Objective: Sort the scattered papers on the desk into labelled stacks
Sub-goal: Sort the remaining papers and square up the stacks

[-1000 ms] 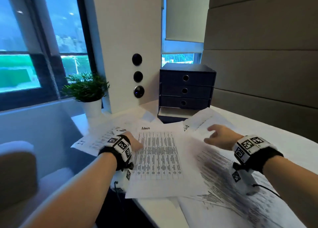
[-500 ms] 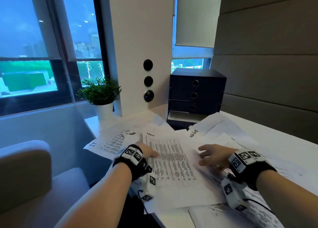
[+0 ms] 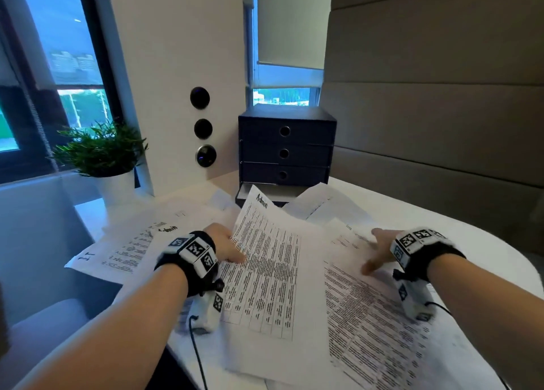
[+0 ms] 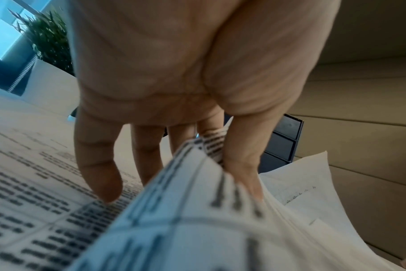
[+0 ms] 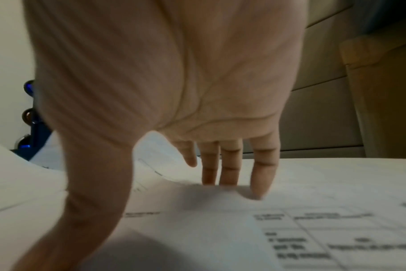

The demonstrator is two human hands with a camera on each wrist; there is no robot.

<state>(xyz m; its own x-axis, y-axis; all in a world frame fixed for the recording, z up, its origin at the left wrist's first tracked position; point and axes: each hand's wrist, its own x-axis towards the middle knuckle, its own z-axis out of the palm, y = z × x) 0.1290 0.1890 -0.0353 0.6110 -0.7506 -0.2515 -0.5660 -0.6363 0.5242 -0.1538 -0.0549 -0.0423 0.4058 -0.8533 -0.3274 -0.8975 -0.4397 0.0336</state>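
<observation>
Printed sheets lie scattered across the white desk (image 3: 459,222). My left hand (image 3: 228,247) pinches the left edge of a table sheet headed "Admin" (image 3: 268,260) and lifts that side off the pile; in the left wrist view the thumb and fingers (image 4: 241,165) clamp the curled paper edge (image 4: 197,192). My right hand (image 3: 379,250) lies flat with straight fingers (image 5: 262,174) pressing on another printed sheet (image 3: 379,325) at the right. At the left lie a sheet marked "IT" (image 3: 117,257) and another "Admin" sheet (image 3: 169,230).
A dark blue three-drawer box (image 3: 285,151) stands at the back of the desk, papers leaning against its base. A potted plant (image 3: 103,157) sits at the back left by the window. The desk edge runs near my left forearm, with a grey chair (image 3: 44,330) below.
My left hand has taken hold of the "Admin" sheet's left edge and raised it, so the sheet now tilts up. My right hand has slid to the right and flattened on the neighbouring sheet.
</observation>
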